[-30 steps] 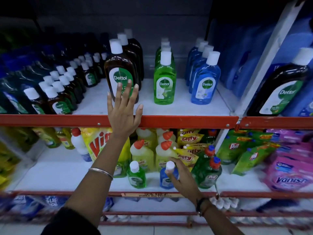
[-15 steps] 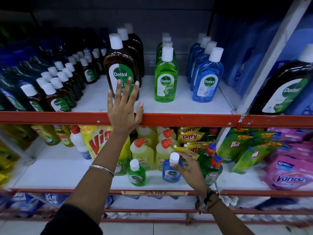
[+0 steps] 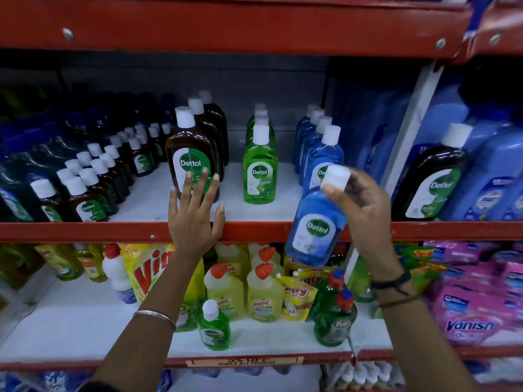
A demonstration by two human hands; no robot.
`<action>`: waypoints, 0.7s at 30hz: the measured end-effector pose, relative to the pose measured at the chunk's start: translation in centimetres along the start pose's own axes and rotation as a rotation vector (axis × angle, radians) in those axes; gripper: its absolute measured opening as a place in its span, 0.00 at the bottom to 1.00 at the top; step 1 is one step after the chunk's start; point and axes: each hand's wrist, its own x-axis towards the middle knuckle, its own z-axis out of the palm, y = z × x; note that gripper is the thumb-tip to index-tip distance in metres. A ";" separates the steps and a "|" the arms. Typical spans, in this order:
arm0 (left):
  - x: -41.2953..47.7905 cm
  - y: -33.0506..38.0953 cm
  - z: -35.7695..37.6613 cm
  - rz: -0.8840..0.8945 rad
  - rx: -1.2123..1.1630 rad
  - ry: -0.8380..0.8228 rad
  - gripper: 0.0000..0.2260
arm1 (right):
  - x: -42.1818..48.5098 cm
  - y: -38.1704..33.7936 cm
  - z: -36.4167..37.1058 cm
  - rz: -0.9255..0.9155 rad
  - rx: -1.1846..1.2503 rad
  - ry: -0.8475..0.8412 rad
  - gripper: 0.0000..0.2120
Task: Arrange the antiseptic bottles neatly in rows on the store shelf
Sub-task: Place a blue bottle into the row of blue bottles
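Note:
My right hand (image 3: pixel 365 210) grips a small blue Dettol bottle (image 3: pixel 317 230) near its white cap, tilted in the air in front of the red shelf edge (image 3: pixel 85 232). Behind it stands the row of blue bottles (image 3: pixel 319 148). A row of green bottles (image 3: pixel 259 165) stands in the middle of the shelf, and a row of large brown bottles (image 3: pixel 192 154) to its left. My left hand (image 3: pixel 195 213) rests flat on the shelf edge, fingers spread against the front brown bottle. A small green Dettol bottle (image 3: pixel 213 326) stands on the lower shelf.
Several small brown Dettol bottles (image 3: pixel 85 188) fill the shelf's left part. A large brown bottle (image 3: pixel 433 179) and blue containers stand in the right bay past a white divider (image 3: pixel 410 131). Yellow Harpic bottles (image 3: pixel 243 292), Vim pouches and pink Vanish packs crowd the lower shelf.
My right hand has lifted the small blue bottle from the lower shelf up to the level of the upper shelf. My left hand has stayed on the shelf edge.

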 end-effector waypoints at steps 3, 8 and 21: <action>0.0 0.0 0.0 0.008 0.016 0.003 0.26 | 3.6 -1.0 -0.8 -0.084 0.003 0.095 0.09; -0.1 -0.2 0.1 0.001 0.025 -0.002 0.26 | 7.2 1.3 -1.9 -0.057 -0.104 0.175 0.12; -0.1 -0.2 0.3 -0.034 0.031 -0.017 0.27 | 7.6 5.2 -1.2 0.055 -0.243 0.163 0.18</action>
